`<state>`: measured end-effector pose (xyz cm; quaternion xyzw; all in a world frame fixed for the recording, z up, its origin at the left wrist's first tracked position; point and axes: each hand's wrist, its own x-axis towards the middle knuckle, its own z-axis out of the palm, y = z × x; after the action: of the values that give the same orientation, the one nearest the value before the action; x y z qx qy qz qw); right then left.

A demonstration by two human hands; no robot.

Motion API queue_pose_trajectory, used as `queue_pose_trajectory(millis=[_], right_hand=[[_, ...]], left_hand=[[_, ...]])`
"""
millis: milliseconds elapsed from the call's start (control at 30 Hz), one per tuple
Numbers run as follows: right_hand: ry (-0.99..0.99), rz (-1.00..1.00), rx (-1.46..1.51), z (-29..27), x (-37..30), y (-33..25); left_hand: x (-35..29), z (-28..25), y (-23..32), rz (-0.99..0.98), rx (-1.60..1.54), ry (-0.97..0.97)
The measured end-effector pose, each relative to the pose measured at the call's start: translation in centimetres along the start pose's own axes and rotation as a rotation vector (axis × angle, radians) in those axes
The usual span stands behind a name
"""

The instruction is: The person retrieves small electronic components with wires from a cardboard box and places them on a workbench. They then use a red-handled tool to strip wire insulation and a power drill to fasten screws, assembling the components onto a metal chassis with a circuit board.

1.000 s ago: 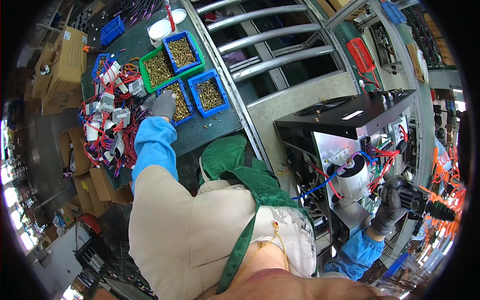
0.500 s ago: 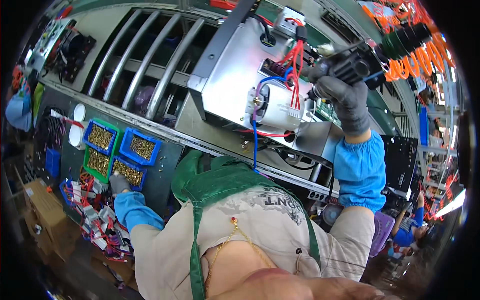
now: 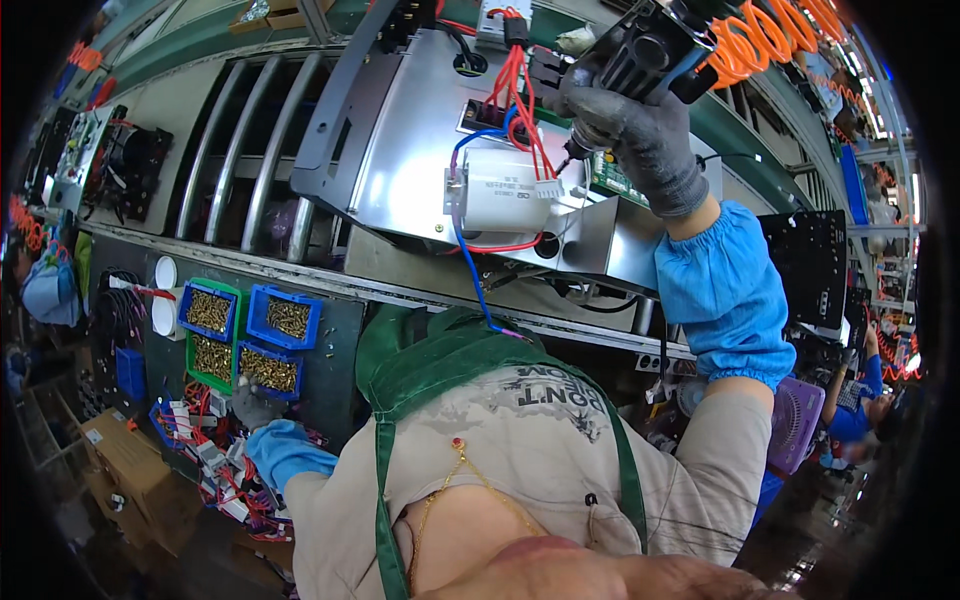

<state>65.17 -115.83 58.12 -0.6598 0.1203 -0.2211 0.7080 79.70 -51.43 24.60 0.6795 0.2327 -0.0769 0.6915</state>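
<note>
My right hand (image 3: 650, 150), in a grey glove, is wrapped round a black power screwdriver (image 3: 640, 50). The driver's tip points down-left at the white cylinder (image 3: 505, 190), near its red wires (image 3: 515, 70). That cylinder is mounted on an open silver metal chassis (image 3: 410, 130). On the left, my gloved left hand (image 3: 258, 403) is at the near edge of a blue bin of brass screws (image 3: 268, 372). Its fingers look bunched together; whatever they may hold is too small to make out. A blue wire (image 3: 470, 265) hangs from the chassis toward my green apron (image 3: 440, 365).
Metal rollers (image 3: 230, 150) run left of the chassis. Beside the near bin are another blue screw bin (image 3: 285, 316) and green-edged ones (image 3: 212, 360). Wired connectors (image 3: 235, 465) lie heaped below them. An orange coiled hose (image 3: 760, 40) hangs upper right. Another person (image 3: 860, 400) is far right.
The view has shifted, and the chassis now appears farther left. The driver in my right hand has come nearer the white cylinder's right end. My left hand has drawn back slightly from the screws.
</note>
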Motion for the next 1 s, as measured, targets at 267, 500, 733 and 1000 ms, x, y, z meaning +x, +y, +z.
queue_pose_trajectory(millis=[267,500,733,1000], right_hand=[[-0.026,-0.248,0.051,-1.8,-1.3,-4.7],[-0.309,-0.359,0.568,-1.1,-3.9,-6.8],[-0.298,-0.364,0.527,-1.3,-3.5,-6.0],[-0.305,-0.39,0.456,-1.7,-3.2,-5.5]], left_hand=[[-17.8,26.4,14.6,0.018,-0.081,-0.899],[-27.6,38.2,17.4,-0.258,-0.112,-1.324],[-29.0,39.6,16.9,-0.338,-0.242,-1.21],[-28.6,39.4,16.1,-0.4,-0.327,-1.27]])
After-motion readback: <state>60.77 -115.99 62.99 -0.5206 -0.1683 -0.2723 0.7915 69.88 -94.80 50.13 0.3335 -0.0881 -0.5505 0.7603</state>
